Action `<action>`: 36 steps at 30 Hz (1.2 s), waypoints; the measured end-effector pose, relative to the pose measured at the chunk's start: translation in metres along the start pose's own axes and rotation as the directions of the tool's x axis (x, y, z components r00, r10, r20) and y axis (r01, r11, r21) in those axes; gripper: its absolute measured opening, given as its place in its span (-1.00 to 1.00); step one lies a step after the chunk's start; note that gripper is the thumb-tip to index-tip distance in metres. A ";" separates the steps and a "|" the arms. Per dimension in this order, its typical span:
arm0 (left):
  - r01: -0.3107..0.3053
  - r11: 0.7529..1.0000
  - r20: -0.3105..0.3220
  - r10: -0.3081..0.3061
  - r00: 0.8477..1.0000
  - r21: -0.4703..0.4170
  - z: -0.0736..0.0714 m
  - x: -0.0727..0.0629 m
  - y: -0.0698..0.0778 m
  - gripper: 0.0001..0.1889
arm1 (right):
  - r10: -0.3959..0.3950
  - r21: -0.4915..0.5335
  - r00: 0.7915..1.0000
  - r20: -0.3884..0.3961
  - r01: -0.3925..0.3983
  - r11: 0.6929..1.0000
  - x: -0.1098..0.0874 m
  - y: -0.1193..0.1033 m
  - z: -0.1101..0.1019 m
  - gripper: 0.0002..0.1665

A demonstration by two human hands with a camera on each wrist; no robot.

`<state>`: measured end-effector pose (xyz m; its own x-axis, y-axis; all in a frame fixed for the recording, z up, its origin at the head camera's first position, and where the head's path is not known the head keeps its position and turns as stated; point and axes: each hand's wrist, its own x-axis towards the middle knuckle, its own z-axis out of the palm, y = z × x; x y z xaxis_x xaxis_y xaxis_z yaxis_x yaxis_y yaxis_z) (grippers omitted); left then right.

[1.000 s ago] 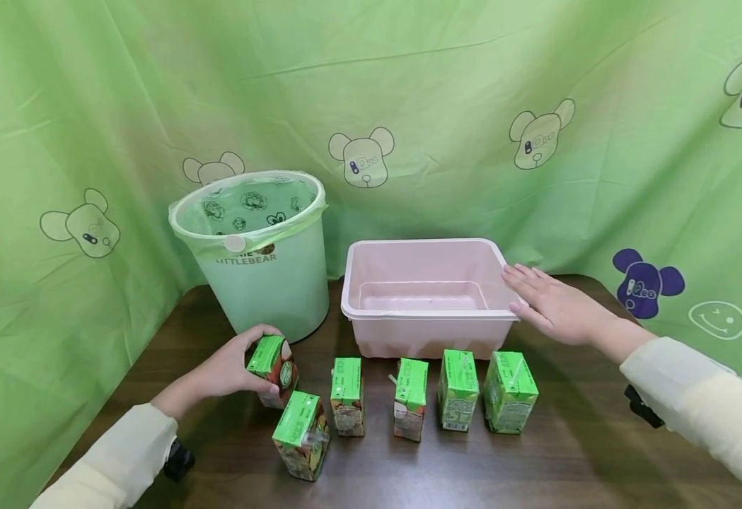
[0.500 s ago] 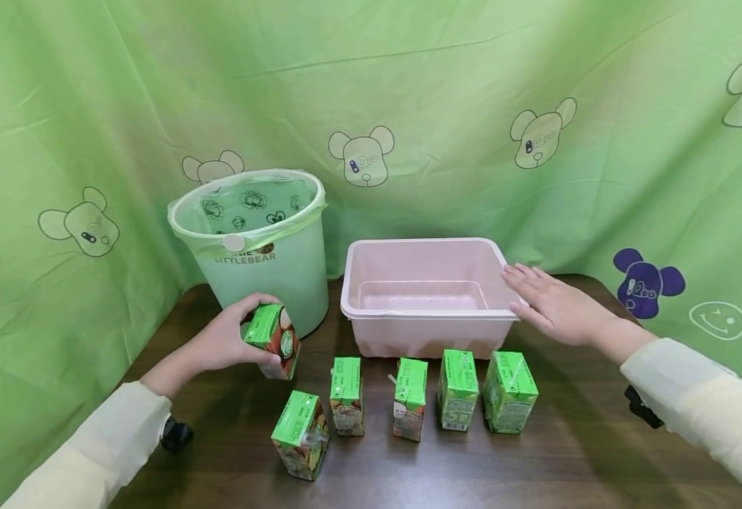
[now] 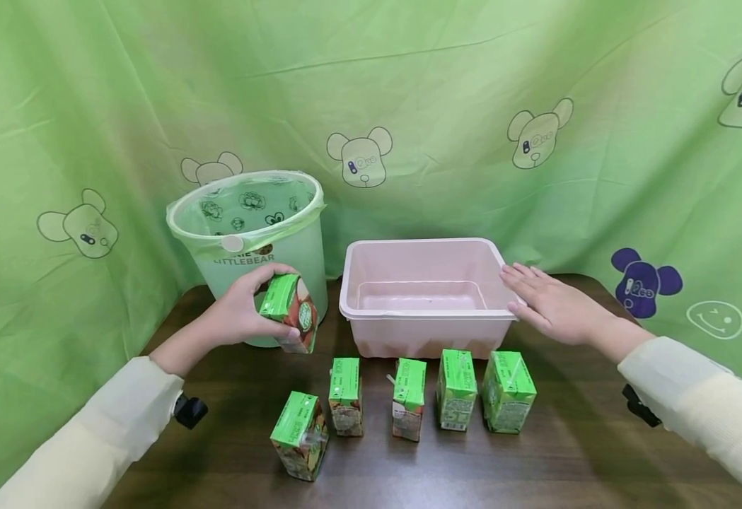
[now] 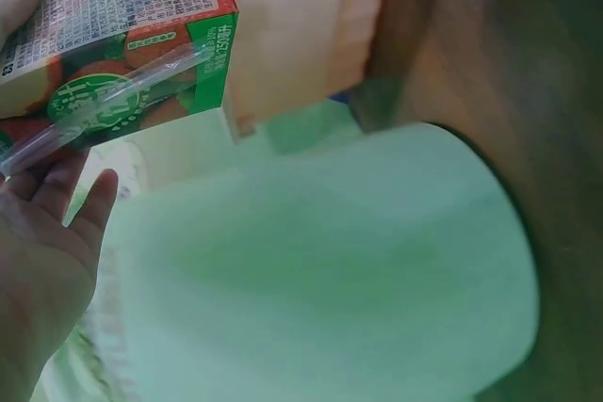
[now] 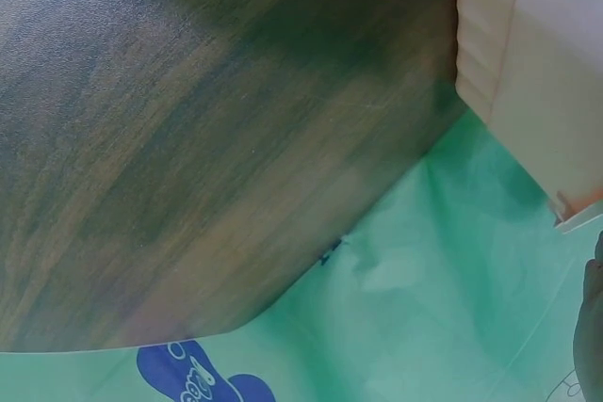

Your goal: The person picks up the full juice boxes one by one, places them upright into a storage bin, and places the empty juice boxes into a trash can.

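Note:
My left hand [image 3: 243, 307] grips a juice box [image 3: 294, 314] with a green top and red fruit on its sides, lifted above the table in front of the bin. In the left wrist view a wrapped straw lies along the side of the juice box [image 4: 113, 54]. My right hand [image 3: 552, 300] rests with straight fingers on the right rim of the pink plastic basin [image 3: 434, 332]. Several more green-topped juice boxes stand upright on the table, among them one at the front left [image 3: 299, 435] and one at the right end [image 3: 509, 392].
A pale green trash bin [image 3: 269, 268] lined with a printed bag stands at the back left. The basin beside it holds nothing visible. Behind the brown wooden table [image 3: 460, 474] hangs a green curtain [image 3: 434, 78] with bear-head drawings.
My left hand has raised the juice box off the table and carried it up and slightly right, in front of the bin. My right hand stays on the basin's rim.

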<state>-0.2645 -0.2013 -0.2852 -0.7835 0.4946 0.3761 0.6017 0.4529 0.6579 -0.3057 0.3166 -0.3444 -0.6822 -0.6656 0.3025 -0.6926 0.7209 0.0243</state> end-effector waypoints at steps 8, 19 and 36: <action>-0.042 0.998 -0.021 0.042 0.999 -0.039 0.004 0.032 0.032 -0.20 | 0.024 -0.006 1.000 0.006 -0.024 1.000 0.000 0.002 0.001 -0.33; -0.094 0.993 -0.014 0.093 0.996 -0.066 0.024 0.084 0.066 -0.22 | 0.038 0.014 0.998 0.042 -0.038 0.999 -0.001 -0.002 -0.002 -0.32; -0.079 0.974 -0.008 0.079 0.997 -0.214 0.084 0.158 0.072 -0.28 | 0.067 0.006 0.996 0.067 -0.067 0.998 0.006 -0.007 0.000 -0.29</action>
<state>-0.3322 -0.0279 -0.2335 -0.7346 0.5231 0.4322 0.6147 0.2434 0.7503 -0.3050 0.3077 -0.3427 -0.7411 -0.6274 0.2390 -0.6464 0.7630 -0.0018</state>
